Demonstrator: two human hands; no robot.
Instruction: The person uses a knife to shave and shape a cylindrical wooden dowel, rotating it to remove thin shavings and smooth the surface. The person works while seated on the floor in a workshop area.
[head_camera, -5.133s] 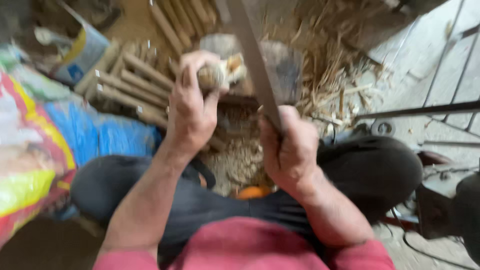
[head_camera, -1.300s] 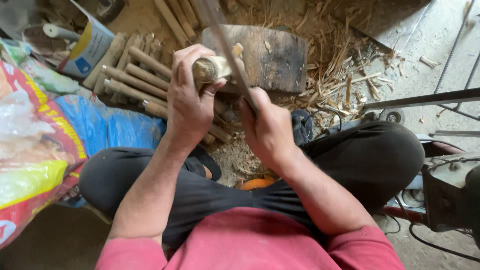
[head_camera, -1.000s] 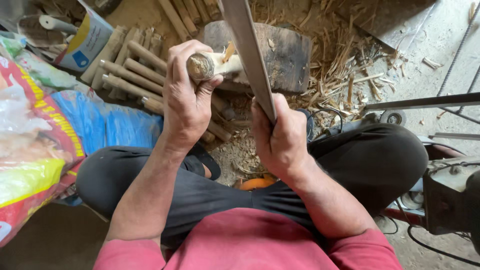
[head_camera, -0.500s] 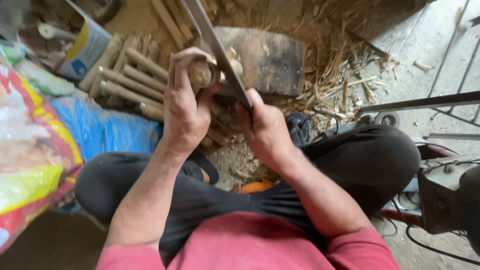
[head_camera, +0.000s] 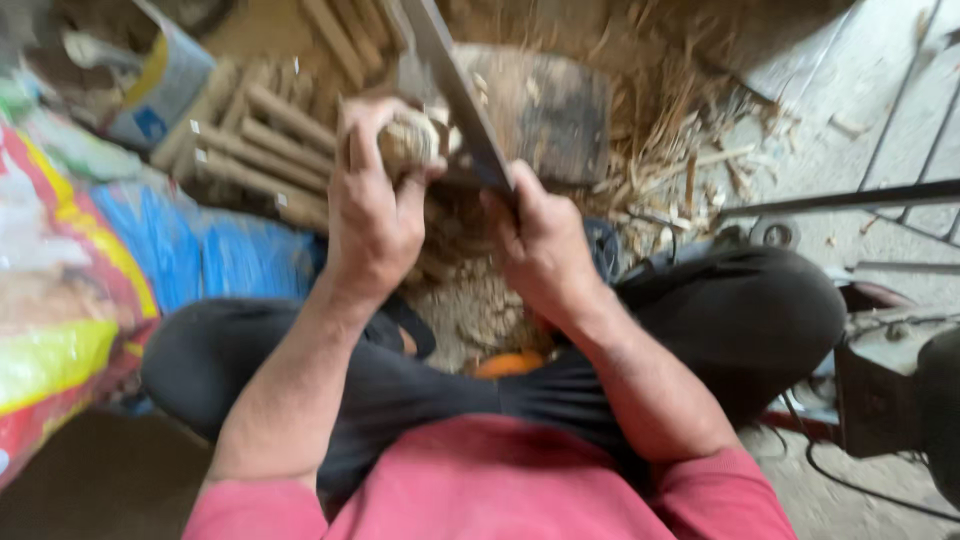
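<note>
Your fingers (head_camera: 385, 150) on the left hand (head_camera: 375, 215) stay wrapped round the short wooden stick (head_camera: 410, 140), upright over the chopping block (head_camera: 545, 125). Your right hand (head_camera: 545, 245) grips the long blade (head_camera: 460, 90), which since half a second ago has slid lower along the stick, probably shaving it; it's blurry. Beyond lie stacked sticks (head_camera: 260, 150).

My left hand (head_camera: 375, 205) is raised in front of me, fingers curled tight in a grip, forearm running straight up from my lap. My right hand (head_camera: 545, 250) sits just beside it, slightly lower, clenched in a fist, wrist bent, elbow tucked in over my crossed legs.
</note>
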